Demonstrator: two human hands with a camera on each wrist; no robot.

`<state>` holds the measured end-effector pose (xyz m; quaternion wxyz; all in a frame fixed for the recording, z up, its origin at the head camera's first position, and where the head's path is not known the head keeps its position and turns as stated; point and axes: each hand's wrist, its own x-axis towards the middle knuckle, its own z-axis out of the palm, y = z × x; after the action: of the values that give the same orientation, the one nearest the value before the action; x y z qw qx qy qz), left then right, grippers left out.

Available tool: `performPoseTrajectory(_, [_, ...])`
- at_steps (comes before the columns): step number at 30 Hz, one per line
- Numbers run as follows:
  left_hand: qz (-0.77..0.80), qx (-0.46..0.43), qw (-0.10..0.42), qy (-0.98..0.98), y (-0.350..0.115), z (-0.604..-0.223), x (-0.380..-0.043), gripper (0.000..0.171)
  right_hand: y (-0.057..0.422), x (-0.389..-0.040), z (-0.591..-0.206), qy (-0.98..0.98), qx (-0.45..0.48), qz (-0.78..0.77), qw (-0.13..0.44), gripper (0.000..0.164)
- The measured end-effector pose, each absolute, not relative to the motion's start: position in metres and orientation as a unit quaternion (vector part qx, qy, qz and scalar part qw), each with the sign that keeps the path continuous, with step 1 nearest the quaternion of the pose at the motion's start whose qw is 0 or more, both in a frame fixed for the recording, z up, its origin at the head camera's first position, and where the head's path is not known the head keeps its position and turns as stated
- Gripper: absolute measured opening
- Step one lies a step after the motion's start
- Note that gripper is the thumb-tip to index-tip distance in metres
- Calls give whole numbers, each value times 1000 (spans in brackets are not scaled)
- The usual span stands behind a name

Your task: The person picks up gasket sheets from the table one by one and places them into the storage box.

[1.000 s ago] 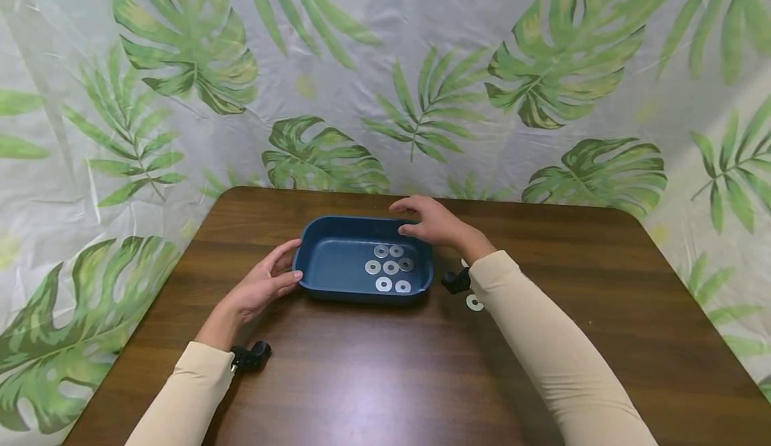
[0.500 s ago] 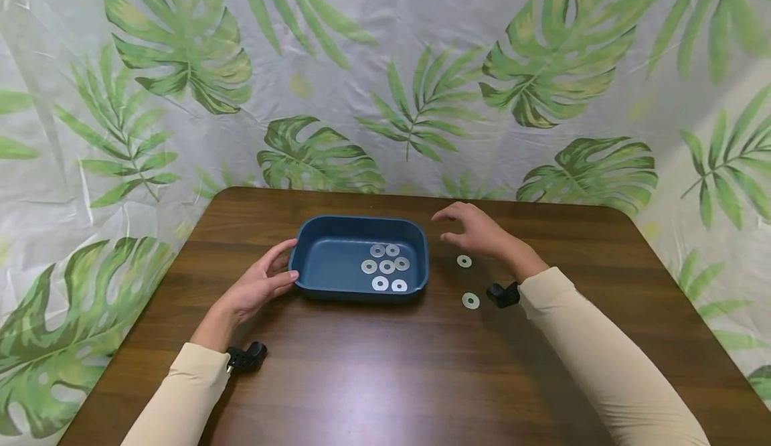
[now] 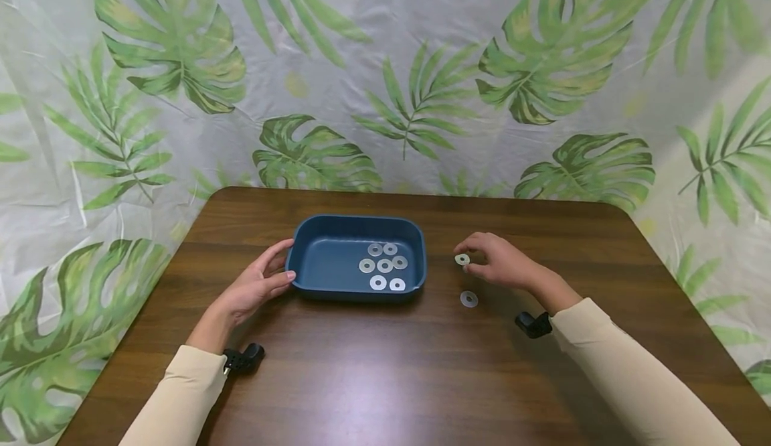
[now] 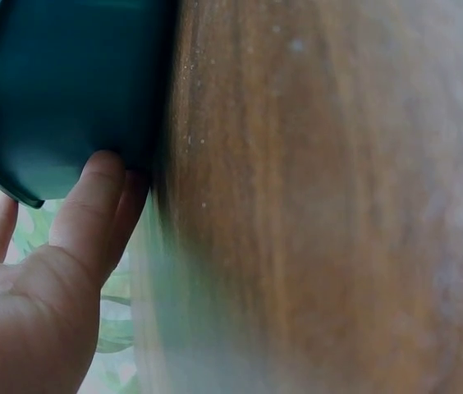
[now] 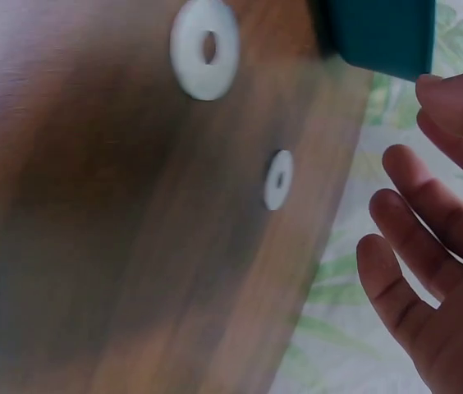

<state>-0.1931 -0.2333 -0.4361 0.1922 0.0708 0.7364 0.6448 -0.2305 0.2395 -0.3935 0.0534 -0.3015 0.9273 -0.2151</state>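
Observation:
A dark blue rectangular baking dish (image 3: 331, 293) stands on the wooden table, with several flat metal washers (image 3: 377, 282) in its right part. My left hand (image 3: 249, 292) rests against the dish's left end, its fingers (image 4: 88, 205) touching the outer wall. To the right of the dish, my right hand (image 3: 502, 262) hovers by a loose washer (image 3: 462, 259), thumb and fingers spread around it from above. In the right wrist view the fingers (image 5: 404, 283) are apart from both loose washers. Another washer (image 3: 469, 299) lies nearer the front.
A brown wooden table (image 3: 373, 372) bears everything, its rounded back edge close to a leaf-printed curtain (image 3: 421, 51). Small black devices (image 3: 243, 359) are strapped to both wrists at the sleeve ends.
My right hand has moved from above the dish's right end, rightwards and then down towards the farther loose washer. My left hand stays at the dish. The view has shifted slightly.

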Motion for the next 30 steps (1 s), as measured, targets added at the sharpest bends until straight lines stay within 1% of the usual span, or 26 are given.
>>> performPoseTrajectory(7, [651,73,190,731,-233,-433,-193,74,252,-213,-404,929,-319,-173,72,29])
performPoseTrajectory(15, [651,71,190,732,-233,-435,-194,73,254,-207,-414,926,-331,-161,83,28])
performPoseTrajectory(25, [650,69,190,732,-233,-436,-195,74,252,-203,-424,925,-345,-140,77,27])
performPoseTrajectory(30, [650,67,190,733,-232,-436,-194,73,250,-202,-429,927,-346,-133,51,28])
